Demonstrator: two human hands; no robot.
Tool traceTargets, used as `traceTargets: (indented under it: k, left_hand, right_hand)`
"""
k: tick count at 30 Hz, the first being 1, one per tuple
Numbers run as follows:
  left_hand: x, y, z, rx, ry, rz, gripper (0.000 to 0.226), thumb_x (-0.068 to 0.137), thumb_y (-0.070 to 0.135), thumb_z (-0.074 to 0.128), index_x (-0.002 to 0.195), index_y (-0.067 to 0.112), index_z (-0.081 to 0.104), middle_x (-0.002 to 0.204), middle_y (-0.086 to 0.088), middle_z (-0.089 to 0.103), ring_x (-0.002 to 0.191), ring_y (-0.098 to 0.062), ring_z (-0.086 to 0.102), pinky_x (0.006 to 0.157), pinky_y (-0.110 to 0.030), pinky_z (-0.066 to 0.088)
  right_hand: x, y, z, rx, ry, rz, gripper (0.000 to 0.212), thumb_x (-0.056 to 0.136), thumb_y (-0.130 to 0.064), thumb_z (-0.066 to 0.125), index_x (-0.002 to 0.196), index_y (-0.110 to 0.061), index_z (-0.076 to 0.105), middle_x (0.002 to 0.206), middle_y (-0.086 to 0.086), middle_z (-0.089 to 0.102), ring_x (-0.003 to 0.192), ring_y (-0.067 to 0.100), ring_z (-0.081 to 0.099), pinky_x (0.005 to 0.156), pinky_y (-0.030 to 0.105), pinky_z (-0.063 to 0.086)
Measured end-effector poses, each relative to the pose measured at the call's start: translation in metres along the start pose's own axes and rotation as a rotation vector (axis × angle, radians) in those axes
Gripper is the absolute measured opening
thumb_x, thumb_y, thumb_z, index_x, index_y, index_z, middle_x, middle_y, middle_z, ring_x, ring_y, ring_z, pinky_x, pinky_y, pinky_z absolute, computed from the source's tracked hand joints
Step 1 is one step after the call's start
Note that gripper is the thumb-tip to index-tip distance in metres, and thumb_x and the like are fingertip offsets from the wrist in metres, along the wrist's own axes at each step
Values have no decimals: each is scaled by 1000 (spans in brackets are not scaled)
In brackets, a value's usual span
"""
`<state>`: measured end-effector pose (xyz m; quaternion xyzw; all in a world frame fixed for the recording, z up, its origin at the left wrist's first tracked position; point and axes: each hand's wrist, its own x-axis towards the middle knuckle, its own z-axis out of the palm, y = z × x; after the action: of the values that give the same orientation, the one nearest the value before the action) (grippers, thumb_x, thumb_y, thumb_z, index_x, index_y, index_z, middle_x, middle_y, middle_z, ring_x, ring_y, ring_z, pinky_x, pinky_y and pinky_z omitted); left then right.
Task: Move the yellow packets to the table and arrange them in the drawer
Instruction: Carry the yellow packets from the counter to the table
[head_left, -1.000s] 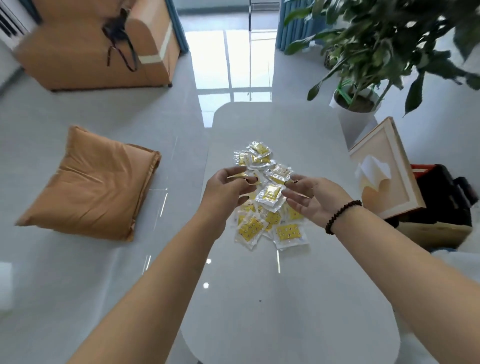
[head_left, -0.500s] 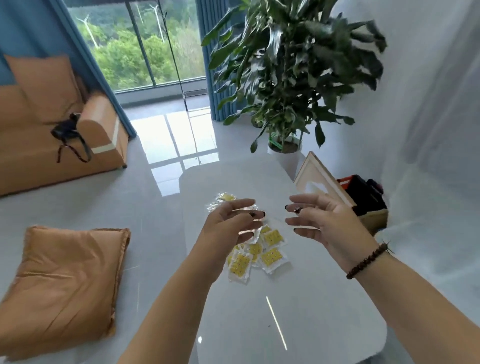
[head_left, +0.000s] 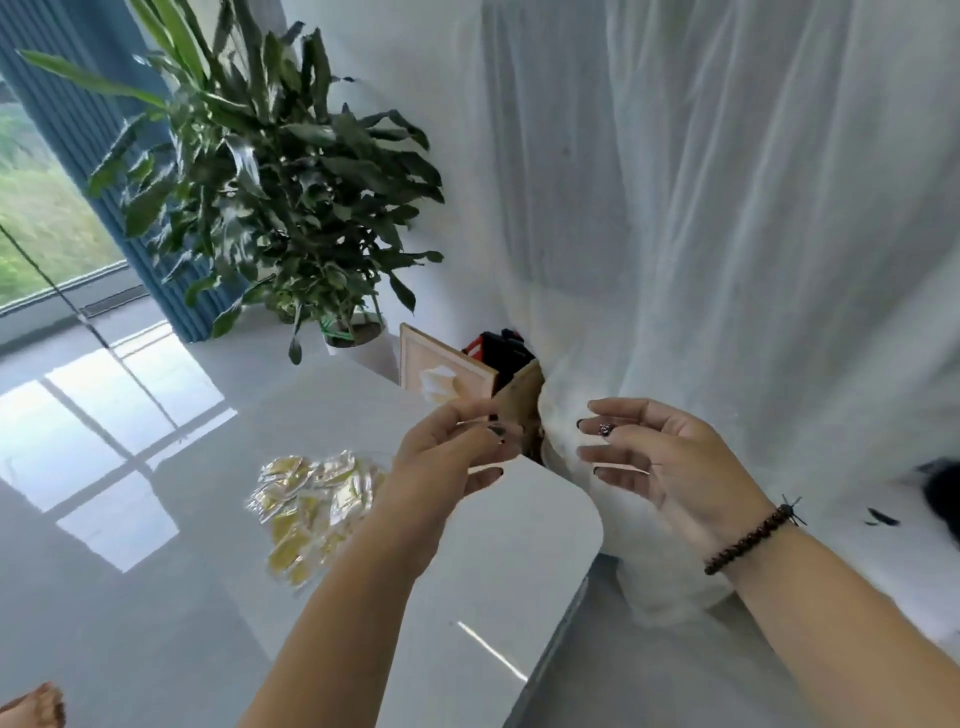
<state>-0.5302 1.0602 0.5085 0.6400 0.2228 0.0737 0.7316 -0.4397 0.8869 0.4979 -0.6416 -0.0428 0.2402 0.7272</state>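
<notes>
Meanwhile both hands' fingers hang loosely curled, empty, above yellow packets (head_left: 311, 499) heaped on table (head_left: 519, 545).

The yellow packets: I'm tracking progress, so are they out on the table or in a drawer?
Out on the table. The yellow packets lie in a loose heap on the white table; no drawer is visible.

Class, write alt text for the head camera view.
Two empty hands, left hand and right hand, hover open above a white table; a pile of yellow packets lies on it, left of them, with a potted plant behind.
</notes>
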Motion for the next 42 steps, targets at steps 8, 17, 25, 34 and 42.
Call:
traceTargets:
  k: [8, 17, 25, 34, 42]
  left_hand:
    - [-20, -18, 161, -15, -212, -10, 26, 92, 1, 53, 108, 16, 67, 92, -2, 76, 85, -15, 71, 75, -28, 50]
    - [-68, -66, 387, -2, -564, -124, 28, 92, 1, 51, 109, 16, 66, 93, 0, 76, 85, -13, 71, 76, -27, 49]
    - [-83, -84, 509, 93, -739, -184, 27, 92, 1, 53, 112, 14, 66, 95, -2, 76, 86, -14, 71, 75, -27, 51]
    - [-37, -103, 604, 174, -876, -258, 25, 92, 2, 53, 109, 14, 66, 88, 1, 76, 83, -15, 70, 74, -26, 52]
    - [41, -110, 701, 267, -994, -284, 22, 92, 3, 55, 105, 17, 67, 91, -1, 77, 79, -11, 70, 76, -25, 52]
  right_hand:
    - [-77, -10, -161, 80, 259, -66, 23, 89, 4, 52, 99, -10, 68, 91, 5, 73, 77, 21, 70, 68, 29, 54]
    - [-193, -15, -370, 86, 635, -85, 21, 90, 2, 52, 97, -10, 68, 91, 8, 72, 78, 23, 69, 66, 30, 52]
    - [-248, -11, -478, 230, 848, -98, 23, 89, 5, 51, 94, -8, 68, 90, 11, 71, 75, 24, 68, 65, 29, 53]
    - [-224, -4, -542, 299, 979, -61, 23, 89, 6, 50, 92, -9, 68, 88, 10, 72, 68, 19, 69, 64, 28, 51]
    - [-168, -23, -614, 377, 1133, -74, 21, 88, 4, 52, 96, -7, 68, 93, 13, 73, 80, 26, 68, 71, 33, 50]
